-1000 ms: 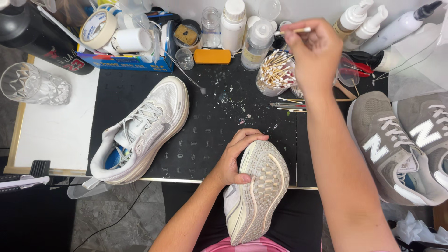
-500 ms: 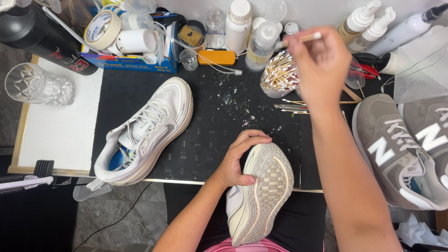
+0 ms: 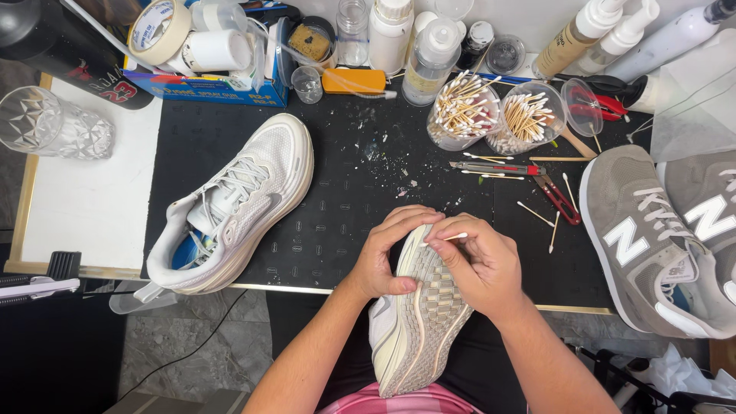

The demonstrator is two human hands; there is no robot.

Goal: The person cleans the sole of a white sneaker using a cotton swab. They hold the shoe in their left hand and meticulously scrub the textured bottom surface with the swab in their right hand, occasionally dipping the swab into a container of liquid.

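A white sneaker [image 3: 418, 322] lies sole-up on my lap at the table's front edge. My left hand [image 3: 387, 257] grips its toe end from the left side. My right hand [image 3: 479, 261] rests on the sole near the toe and pinches a cotton swab [image 3: 452, 237], whose tip touches the sole's edge. The matching white sneaker [image 3: 234, 203] stands upright on the black mat [image 3: 345, 215], to the left of my hands.
Two clear cups of cotton swabs [image 3: 464, 111] stand behind my hands, with bottles, a tape roll [image 3: 157, 27] and a blue box along the back. A utility knife [image 3: 498, 167], red pliers and loose swabs lie on the mat. Grey sneakers [image 3: 659, 238] sit right; a glass [image 3: 50, 123] sits left.
My right hand has come down from the swab cup at the back to the sole of the held sneaker, bringing a swab with it. My left hand keeps its grip.
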